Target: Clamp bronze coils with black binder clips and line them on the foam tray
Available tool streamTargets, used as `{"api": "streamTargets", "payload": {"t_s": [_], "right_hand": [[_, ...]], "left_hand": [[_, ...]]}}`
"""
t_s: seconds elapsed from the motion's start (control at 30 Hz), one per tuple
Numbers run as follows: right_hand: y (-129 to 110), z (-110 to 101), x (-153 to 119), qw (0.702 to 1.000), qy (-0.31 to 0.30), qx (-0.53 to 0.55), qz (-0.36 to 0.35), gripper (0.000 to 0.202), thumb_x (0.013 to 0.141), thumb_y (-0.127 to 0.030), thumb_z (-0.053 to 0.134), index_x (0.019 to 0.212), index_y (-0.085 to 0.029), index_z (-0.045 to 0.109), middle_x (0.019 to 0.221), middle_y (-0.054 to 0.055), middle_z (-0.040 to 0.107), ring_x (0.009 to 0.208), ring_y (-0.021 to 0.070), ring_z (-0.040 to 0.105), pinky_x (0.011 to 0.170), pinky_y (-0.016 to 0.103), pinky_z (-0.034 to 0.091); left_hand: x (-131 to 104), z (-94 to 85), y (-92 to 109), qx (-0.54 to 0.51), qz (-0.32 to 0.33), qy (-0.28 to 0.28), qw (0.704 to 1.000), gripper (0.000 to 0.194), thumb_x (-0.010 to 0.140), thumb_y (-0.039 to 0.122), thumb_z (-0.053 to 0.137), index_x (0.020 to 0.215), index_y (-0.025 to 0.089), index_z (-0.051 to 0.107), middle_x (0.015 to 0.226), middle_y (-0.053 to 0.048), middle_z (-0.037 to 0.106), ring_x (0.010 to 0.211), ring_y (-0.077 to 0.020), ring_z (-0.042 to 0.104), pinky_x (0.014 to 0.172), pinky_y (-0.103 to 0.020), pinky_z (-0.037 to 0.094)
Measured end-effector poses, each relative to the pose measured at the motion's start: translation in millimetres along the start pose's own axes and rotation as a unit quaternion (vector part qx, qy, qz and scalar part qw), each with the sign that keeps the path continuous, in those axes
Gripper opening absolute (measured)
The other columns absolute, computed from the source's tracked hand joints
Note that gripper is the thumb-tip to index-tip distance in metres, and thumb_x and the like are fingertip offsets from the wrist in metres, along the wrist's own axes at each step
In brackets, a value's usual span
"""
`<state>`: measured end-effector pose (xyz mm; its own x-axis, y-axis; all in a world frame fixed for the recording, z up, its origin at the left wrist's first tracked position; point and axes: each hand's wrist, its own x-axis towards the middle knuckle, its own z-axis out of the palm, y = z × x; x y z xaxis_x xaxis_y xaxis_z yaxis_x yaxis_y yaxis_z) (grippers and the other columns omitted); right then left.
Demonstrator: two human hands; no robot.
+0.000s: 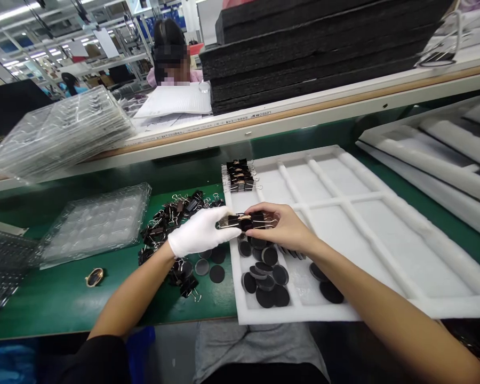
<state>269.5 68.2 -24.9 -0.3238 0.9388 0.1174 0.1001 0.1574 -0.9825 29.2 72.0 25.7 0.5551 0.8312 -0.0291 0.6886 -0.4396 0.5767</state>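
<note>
My left hand (208, 228), in a white glove, pinches the wire handles of a black binder clip at the left. Opposite it, my bare right hand (290, 226) grips another binder clip (260, 220) by its handles. Between the two clips sits a small round gold-and-black piece (245, 221), partly hidden by them. Just beyond, similar clipped pieces (240, 176) stand in a row in the corner of the white foam tray (368, 256). Loose black discs (266, 282) lie in the tray's near-left compartment, below my hands.
A heap of binder clips (172, 213) lies left of the tray on the green table (124, 298). Also there are a gold-rimmed round piece (95, 277) and clear plastic trays (104, 218). Black foam sheets (304, 53) are stacked on the shelf; a person (172, 53) sits behind.
</note>
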Motion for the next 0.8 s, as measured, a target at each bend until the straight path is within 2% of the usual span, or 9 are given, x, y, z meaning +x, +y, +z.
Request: {"api": "streamTargets", "payload": {"t_s": [0.07, 0.17, 0.23, 0.33, 0.47, 0.57, 0.67, 0.73, 0.8], "right_hand": [[3, -2, 2, 0.999, 0.040, -0.005, -0.011, 0.055, 0.069, -0.032, 0.088, 0.120, -0.024, 0.069, 0.130, 0.010, 0.072, 0.115, 0.0293, 0.071, 0.103, 0.047, 0.058], [9, -9, 5, 0.988, 0.151, -0.013, -0.001, 0.073, 0.070, -0.035, 0.087, 0.136, -0.028, 0.058, 0.153, 0.011, 0.055, 0.139, 0.0323, 0.056, 0.116, 0.052, 0.047], [11, -14, 8, 0.975, 0.219, -0.017, 0.034, 0.067, 0.074, -0.036, 0.080, 0.135, -0.027, 0.056, 0.154, 0.013, 0.052, 0.142, 0.0337, 0.051, 0.118, 0.056, 0.044], [13, -20, 12, 0.958, 0.272, 0.003, 0.087, 0.058, 0.077, -0.027, 0.069, 0.133, -0.027, 0.054, 0.156, 0.014, 0.047, 0.147, 0.0334, 0.045, 0.121, 0.059, 0.040], [16, -22, 15, 0.953, 0.259, 0.043, 0.150, 0.060, 0.075, -0.021, 0.062, 0.135, -0.029, 0.051, 0.160, 0.014, 0.040, 0.152, 0.0329, 0.039, 0.126, 0.059, 0.034], [19, -20, 16, 0.958, 0.228, 0.049, 0.168, 0.064, 0.073, -0.021, 0.061, 0.136, -0.028, 0.052, 0.158, 0.015, 0.044, 0.150, 0.0346, 0.042, 0.125, 0.059, 0.035], [19, -18, 16, 0.967, 0.190, 0.043, 0.167, 0.070, 0.071, -0.019, 0.059, 0.140, -0.025, 0.051, 0.157, 0.015, 0.050, 0.150, 0.0333, 0.045, 0.126, 0.056, 0.036], [18, -17, 16, 0.971, 0.168, 0.035, 0.165, 0.077, 0.070, -0.017, 0.058, 0.146, -0.021, 0.048, 0.159, 0.016, 0.050, 0.151, 0.0311, 0.045, 0.128, 0.052, 0.036], [18, -17, 17, 0.974, 0.155, 0.026, 0.166, 0.083, 0.069, -0.016, 0.057, 0.151, -0.020, 0.044, 0.164, 0.016, 0.045, 0.152, 0.0301, 0.044, 0.127, 0.050, 0.037]], "left_hand": [[10, -4.0, -3, 0.025, -0.017, 0.019, 0.999, 0.032, 0.094, 0.047, 0.065, 0.113, 0.023, 0.071, 0.103, 0.000, 0.076, 0.091, -0.0193, 0.070, 0.081, -0.031, 0.051], [35, -8.6, -11, 0.087, -0.040, 0.086, 0.992, 0.035, 0.094, 0.048, 0.063, 0.119, 0.025, 0.070, 0.109, -0.001, 0.078, 0.095, -0.0205, 0.071, 0.082, -0.031, 0.050], [56, -8.0, -18, 0.149, -0.062, 0.117, 0.980, 0.039, 0.096, 0.051, 0.060, 0.124, 0.025, 0.068, 0.119, -0.003, 0.077, 0.105, -0.0231, 0.071, 0.090, -0.033, 0.050], [81, -1.0, -26, 0.221, -0.090, 0.108, 0.965, 0.039, 0.095, 0.052, 0.059, 0.121, 0.025, 0.069, 0.119, -0.005, 0.077, 0.113, -0.0290, 0.069, 0.098, -0.041, 0.047], [95, 11.3, -29, 0.267, -0.103, 0.084, 0.955, 0.034, 0.092, 0.051, 0.062, 0.109, 0.023, 0.073, 0.110, -0.009, 0.075, 0.114, -0.0352, 0.065, 0.096, -0.048, 0.043], [95, 17.2, -28, 0.300, -0.109, 0.094, 0.943, 0.040, 0.092, 0.052, 0.063, 0.113, 0.019, 0.071, 0.117, -0.016, 0.070, 0.119, -0.0389, 0.058, 0.095, -0.050, 0.041], [97, 21.8, -25, 0.308, -0.100, 0.076, 0.943, 0.039, 0.093, 0.054, 0.063, 0.115, 0.023, 0.072, 0.114, -0.012, 0.070, 0.114, -0.0345, 0.059, 0.095, -0.049, 0.040], [98, 24.5, -23, 0.314, -0.096, 0.069, 0.942, 0.037, 0.093, 0.051, 0.063, 0.117, 0.024, 0.072, 0.117, -0.011, 0.069, 0.115, -0.0338, 0.058, 0.095, -0.048, 0.040], [97, 25.4, -21, 0.326, -0.103, 0.083, 0.936, 0.041, 0.092, 0.049, 0.065, 0.122, 0.021, 0.070, 0.125, -0.015, 0.065, 0.120, -0.0370, 0.054, 0.096, -0.050, 0.040]]}}
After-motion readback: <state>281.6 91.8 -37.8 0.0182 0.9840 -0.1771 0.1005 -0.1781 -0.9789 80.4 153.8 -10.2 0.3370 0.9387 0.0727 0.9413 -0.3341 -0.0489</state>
